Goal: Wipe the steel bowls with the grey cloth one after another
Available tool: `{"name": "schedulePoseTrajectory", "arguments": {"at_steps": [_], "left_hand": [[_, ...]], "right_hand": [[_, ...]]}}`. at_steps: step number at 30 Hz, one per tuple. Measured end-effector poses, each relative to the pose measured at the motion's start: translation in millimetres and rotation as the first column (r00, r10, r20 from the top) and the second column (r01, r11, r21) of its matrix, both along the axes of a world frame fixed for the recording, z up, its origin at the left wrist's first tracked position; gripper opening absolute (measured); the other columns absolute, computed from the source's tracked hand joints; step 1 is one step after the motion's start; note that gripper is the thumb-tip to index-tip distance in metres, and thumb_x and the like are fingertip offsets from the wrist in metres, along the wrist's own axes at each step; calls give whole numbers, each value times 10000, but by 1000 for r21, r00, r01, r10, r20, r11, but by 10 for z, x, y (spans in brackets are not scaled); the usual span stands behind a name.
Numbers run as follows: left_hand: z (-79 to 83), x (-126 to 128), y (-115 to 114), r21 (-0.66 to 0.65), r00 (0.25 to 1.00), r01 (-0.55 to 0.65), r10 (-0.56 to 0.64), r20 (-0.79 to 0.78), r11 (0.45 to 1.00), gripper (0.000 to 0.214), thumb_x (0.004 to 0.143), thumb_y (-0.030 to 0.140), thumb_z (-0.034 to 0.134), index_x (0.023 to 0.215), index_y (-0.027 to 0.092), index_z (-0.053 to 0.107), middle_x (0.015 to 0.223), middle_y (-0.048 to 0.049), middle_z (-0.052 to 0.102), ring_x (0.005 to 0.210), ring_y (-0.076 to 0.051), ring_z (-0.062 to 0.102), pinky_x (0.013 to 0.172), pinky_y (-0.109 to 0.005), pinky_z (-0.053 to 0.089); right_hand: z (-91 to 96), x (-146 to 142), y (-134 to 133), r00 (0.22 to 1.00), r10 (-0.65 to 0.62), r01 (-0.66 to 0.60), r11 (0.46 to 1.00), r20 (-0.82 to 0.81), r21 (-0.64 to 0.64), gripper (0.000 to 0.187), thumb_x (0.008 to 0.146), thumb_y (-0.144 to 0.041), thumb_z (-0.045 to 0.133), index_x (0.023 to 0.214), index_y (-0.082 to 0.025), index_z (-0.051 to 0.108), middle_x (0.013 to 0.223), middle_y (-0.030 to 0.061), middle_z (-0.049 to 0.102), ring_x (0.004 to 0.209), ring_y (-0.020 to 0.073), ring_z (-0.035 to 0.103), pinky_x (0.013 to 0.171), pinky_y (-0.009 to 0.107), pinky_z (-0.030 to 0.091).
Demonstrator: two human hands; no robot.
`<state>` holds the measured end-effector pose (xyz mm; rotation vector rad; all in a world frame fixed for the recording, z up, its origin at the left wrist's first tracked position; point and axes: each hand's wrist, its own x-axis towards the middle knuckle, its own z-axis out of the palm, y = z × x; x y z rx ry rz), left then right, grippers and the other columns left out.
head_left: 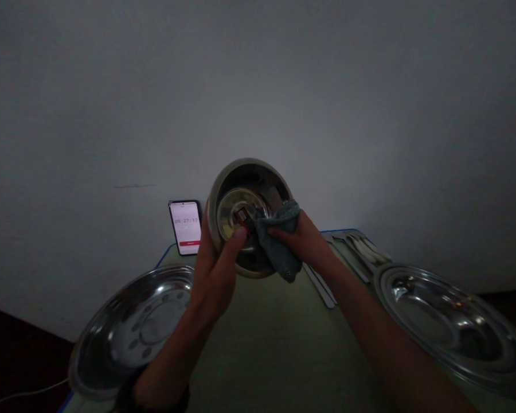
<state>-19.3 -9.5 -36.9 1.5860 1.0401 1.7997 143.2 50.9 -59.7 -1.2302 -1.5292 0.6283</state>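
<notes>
My left hand (217,269) grips the rim of a round steel bowl (249,189), held up above the table with its inside tilted toward me. A small red label shows on the bowl's bottom. My right hand (303,241) is closed on a grey-blue cloth (279,241), which is pressed against the bowl's inner wall and lower rim. Part of the cloth hangs below the bowl.
A large steel plate (133,327) lies at the table's left, another steel plate (451,321) at the right. Spoons and other cutlery (356,246) lie at the far right, a knife (320,287) nearer the middle. A lit phone (186,226) leans against the wall. The table (279,344) has a greenish top.
</notes>
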Motion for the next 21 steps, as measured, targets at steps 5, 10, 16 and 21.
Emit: {"name": "schedulePoseTrajectory", "arguments": {"at_steps": [5,10,16,21], "left_hand": [[141,-177,43,-277,993,104,-86,77,955,450,746,401,660,1153,211,636,1100,-56,702,1070,-296,623,964,-439,477],[255,-223,-32,-528,928,335,-369,45,780,441,725,336,657,1146,207,658,865,-63,754,829,-281,704,771,-415,562],[350,-322,-87,-644,830,479,-548,110,597,362,756,317,655,1106,235,697,856,-60,765,891,-290,705,898,-439,517],[323,-297,-61,-535,875,434,-480,60,725,631,772,367,670,1369,303,476,1170,-57,692,1168,-300,581,1026,-433,436]], "right_hand": [[130,174,-41,953,-11,21,999,303,-30,480,681,-369,734,1076,-163,556,1069,126,670,976,274,619,762,373,473],[283,250,-116,857,-66,37,997,511,66,299,741,-376,691,946,-179,597,960,108,701,876,255,637,671,311,424],[426,123,-275,698,-25,-101,986,715,133,192,799,-362,635,852,-184,586,818,79,697,739,214,630,603,277,351],[345,196,-154,820,-162,40,973,549,228,196,801,-341,635,893,-169,626,878,110,715,813,255,652,628,296,392]]}}
